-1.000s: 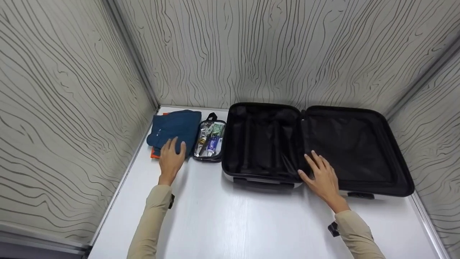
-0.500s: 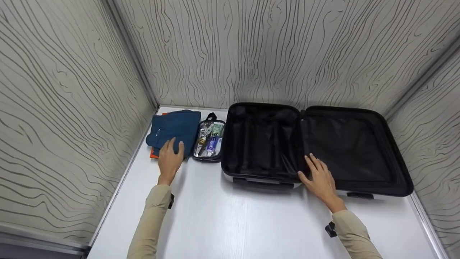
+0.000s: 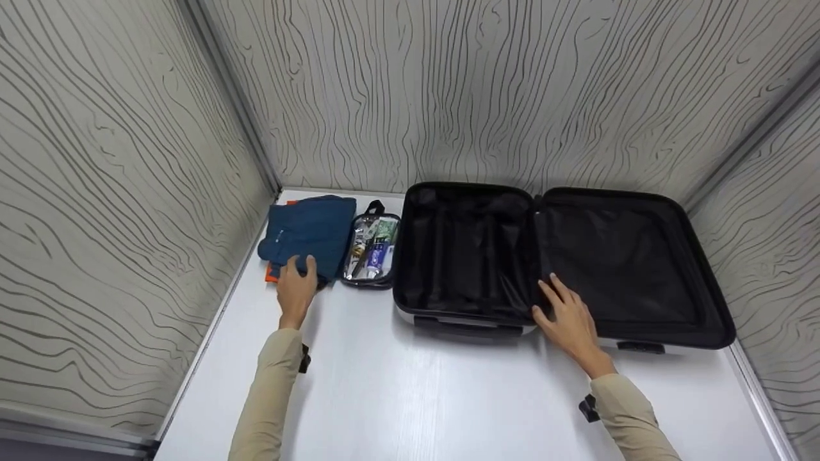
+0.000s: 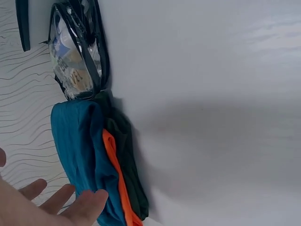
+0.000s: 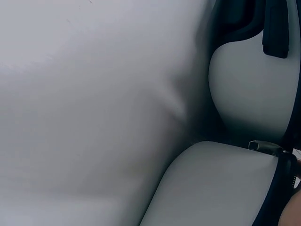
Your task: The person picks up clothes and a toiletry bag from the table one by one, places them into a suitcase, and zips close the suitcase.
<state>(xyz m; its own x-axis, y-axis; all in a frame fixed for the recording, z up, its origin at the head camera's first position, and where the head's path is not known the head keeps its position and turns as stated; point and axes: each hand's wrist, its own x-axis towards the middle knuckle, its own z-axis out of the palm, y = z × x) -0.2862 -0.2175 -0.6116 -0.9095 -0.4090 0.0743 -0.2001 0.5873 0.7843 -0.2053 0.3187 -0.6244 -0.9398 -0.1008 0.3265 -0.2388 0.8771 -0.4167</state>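
Observation:
A folded blue garment (image 3: pixel 314 224) tops a small pile at the back left. Orange cloth (image 4: pixel 116 165) and dark green cloth (image 4: pixel 123 141) show beneath it in the left wrist view. My left hand (image 3: pixel 296 291) is at the pile's near edge, its loosely bent fingers overlapping the blue cloth. To the right lies an open suitcase (image 3: pixel 461 314) with a black lining and a pale shell (image 5: pixel 221 179). My right hand (image 3: pixel 569 323) rests, fingers spread, near the fold between the suitcase halves; only a sliver of it shows in the right wrist view.
A clear toiletry pouch (image 3: pixel 354 272) with black trim, holding tubes and other small items, stands between the pile and the suitcase. A zipper pull (image 5: pixel 263 147) sits at the suitcase's near corner. Patterned walls (image 3: pixel 410 89) enclose the white table (image 3: pixel 384 384).
My left hand has drawn back slightly toward the pile's near edge, its fingers a little more bent. The right hand has shifted slightly nearer along the suitcase fold.

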